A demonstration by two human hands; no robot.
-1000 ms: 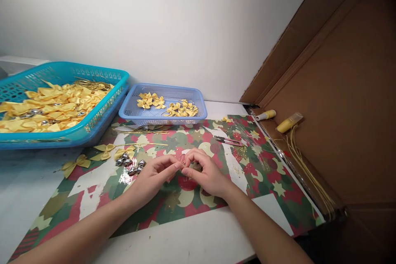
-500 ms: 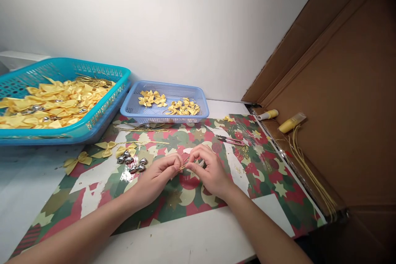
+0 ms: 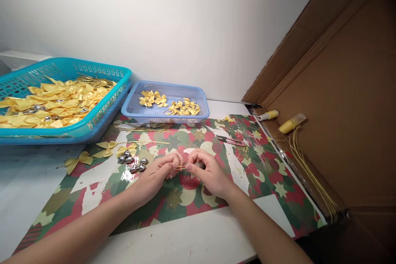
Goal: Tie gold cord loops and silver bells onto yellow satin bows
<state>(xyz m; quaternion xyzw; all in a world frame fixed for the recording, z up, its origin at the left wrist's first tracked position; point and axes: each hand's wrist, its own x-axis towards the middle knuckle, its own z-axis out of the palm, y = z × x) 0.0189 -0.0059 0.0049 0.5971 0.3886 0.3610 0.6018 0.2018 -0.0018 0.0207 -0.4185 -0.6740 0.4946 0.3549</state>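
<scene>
My left hand [image 3: 162, 171] and my right hand [image 3: 207, 171] meet over the patterned sheet, both closed in a pinch. Between their fingertips runs a thin gold cord [image 3: 181, 168], gripped at both sides; its ends are hidden by the fingers. Left of my left hand lie several silver jingle bells [image 3: 142, 162]. Beside them are yellow ribbon bows [image 3: 107, 149], one with a gold cord stretched out to the right. Another yellow bow [image 3: 79, 161] rests farther left.
A turquoise basket [image 3: 102, 109] heaped with bows and some bells stands at left. Behind my hands, a blue basket [image 3: 163, 119] holds finished-looking bows. Thread snips [image 3: 230, 141] lie to the right. Yellow-ended tubes [image 3: 291, 123] and hanging gold cords [image 3: 311, 177] are by the cardboard wall [image 3: 340, 111].
The fingers of both hands have shifted slightly, and the cord between them now lies nearly level instead of slanted. Nothing else has visibly moved on the table.
</scene>
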